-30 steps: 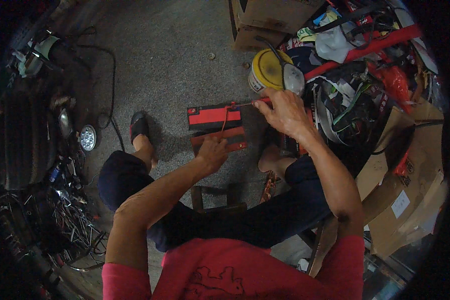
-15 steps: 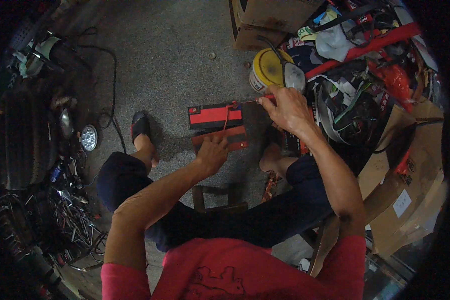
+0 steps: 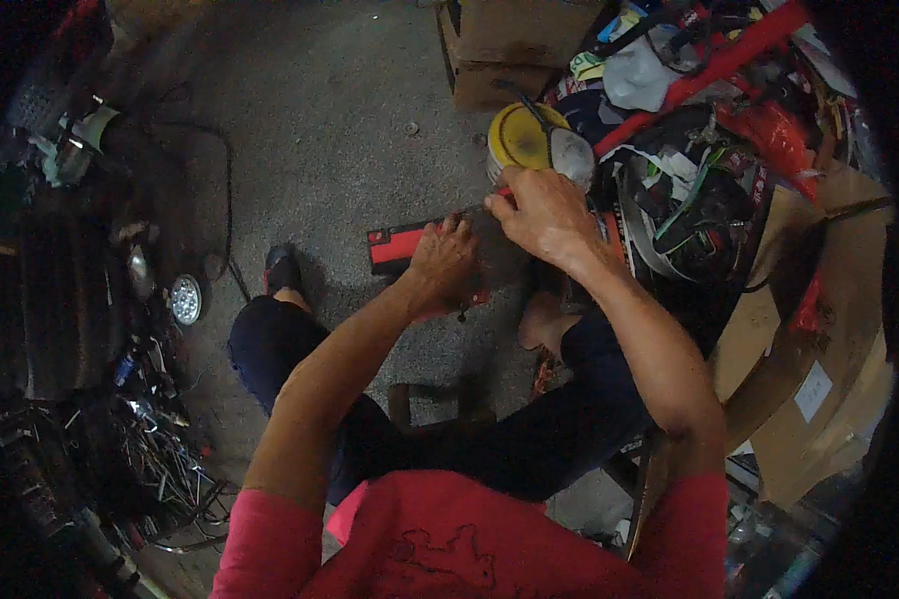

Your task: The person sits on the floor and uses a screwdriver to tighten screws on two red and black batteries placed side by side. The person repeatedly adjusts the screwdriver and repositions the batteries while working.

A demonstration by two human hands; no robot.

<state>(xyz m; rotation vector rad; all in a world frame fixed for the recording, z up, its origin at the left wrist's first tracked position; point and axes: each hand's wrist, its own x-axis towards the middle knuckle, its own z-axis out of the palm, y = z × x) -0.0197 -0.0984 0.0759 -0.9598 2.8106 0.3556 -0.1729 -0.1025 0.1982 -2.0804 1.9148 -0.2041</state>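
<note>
Two red-and-black rectangular blocks, which look like batteries, lie side by side on the floor between my feet. My left hand (image 3: 444,262) reaches over the farther battery (image 3: 402,246), its fingers apart and lying on the right part of the top. Hand and wrist cover most of the nearer battery (image 3: 480,298); only a bit of its right end shows. To the right, my right hand (image 3: 552,215) is closed round a red-handled screwdriver (image 3: 505,192). Its shaft and tip are too dim to make out. The red wire seen between the batteries earlier is hidden.
A yellow-lidded bucket (image 3: 519,138) stands beyond my right hand, near cardboard boxes (image 3: 504,50). Bags and scraps pile up at right beside flattened cardboard (image 3: 799,399). Tires (image 3: 55,299), a round lamp (image 3: 185,299) and scattered tools (image 3: 170,439) line the left side.
My left hand has moved forward from the nearer battery onto the farther one. My right hand stays near the bucket with the screwdriver. The whole view has shifted slightly.
</note>
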